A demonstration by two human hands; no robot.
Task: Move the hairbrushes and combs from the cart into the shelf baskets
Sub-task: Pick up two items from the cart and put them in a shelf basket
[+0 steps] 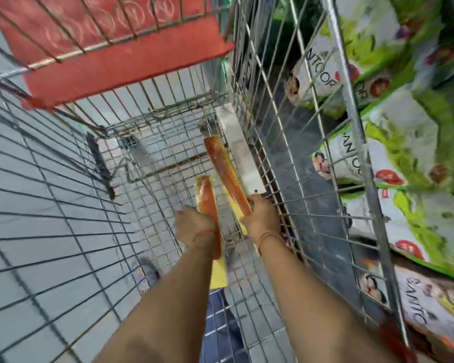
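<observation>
Deep inside the silver wire shopping cart (147, 163), the left hand (194, 226) grips one orange comb on yellow card (207, 203), the right hand (262, 216) another (226, 169) at one o'clock.

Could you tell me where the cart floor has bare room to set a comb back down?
The cart floor is bare from the far wall to the left hand. It is crowded along the right wall, where the right hand holds an orange comb.
</observation>
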